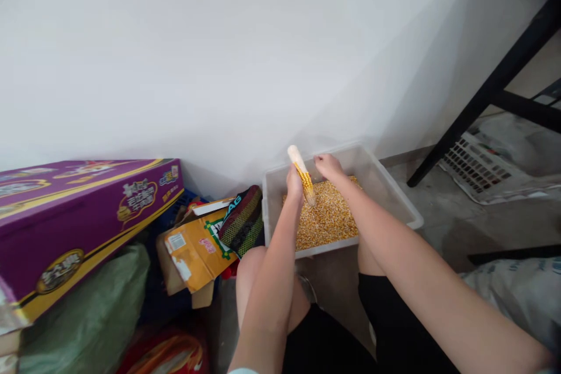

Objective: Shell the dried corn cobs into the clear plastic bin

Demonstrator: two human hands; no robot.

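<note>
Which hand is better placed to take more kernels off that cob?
Probably the right hand: it's beside the corn cob, not gripping it, over the tub, while the left hand holds the cob.

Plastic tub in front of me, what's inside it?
Loose corn kernels lie inside the tub. Its bottom beneath them is covered, and your right forearm hides part of the interior.

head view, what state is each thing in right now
Corn cob: partly stripped, upper end bare, kernels on below
Left grip: closed on the cob
Right grip: curled closed, apart from the cob, contents hidden
Plastic bin: open, partly filled
Loose kernels: off the cob, spread in the bin
Orange carton: opened up
Green sack: rumpled
</note>
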